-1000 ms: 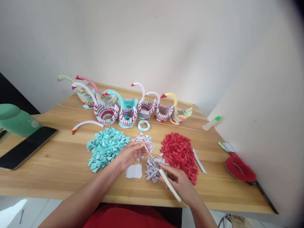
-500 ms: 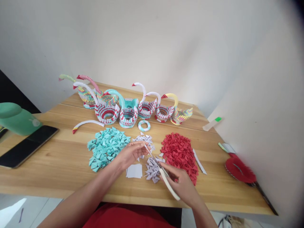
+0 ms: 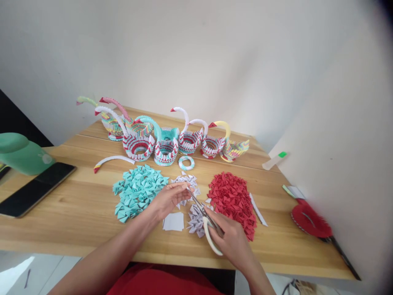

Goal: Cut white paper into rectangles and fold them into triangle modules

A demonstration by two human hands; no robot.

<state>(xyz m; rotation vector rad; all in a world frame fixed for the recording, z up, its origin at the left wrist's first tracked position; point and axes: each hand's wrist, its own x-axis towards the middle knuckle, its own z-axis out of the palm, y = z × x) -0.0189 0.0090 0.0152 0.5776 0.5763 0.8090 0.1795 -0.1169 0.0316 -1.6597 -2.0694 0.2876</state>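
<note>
My right hand (image 3: 231,235) is closed round the white-handled scissors (image 3: 205,229), whose blades point up and left. The blade tips reach the fingertips of my left hand (image 3: 168,200), which pinches a small white piece of paper (image 3: 188,188); most of that piece is hidden by the fingers. Under the scissors lies a pile of folded pale grey-lilac paper pieces (image 3: 195,223), with a second pale pile (image 3: 192,180) behind the hands. A small stack of white paper squares (image 3: 173,221) rests just below my left hand.
Teal folded pieces (image 3: 139,188) lie left, red ones (image 3: 231,192) right. Several paper swans (image 3: 166,149) stand behind, with a paper ring (image 3: 186,163) and a loose swan neck (image 3: 112,159) before them. A phone (image 3: 37,190) and green bottle (image 3: 24,153) are far left.
The scissors have gone from spread to nearly closed, their white handle swinging left and up as my right hand tightens. My left hand stays in place.
</note>
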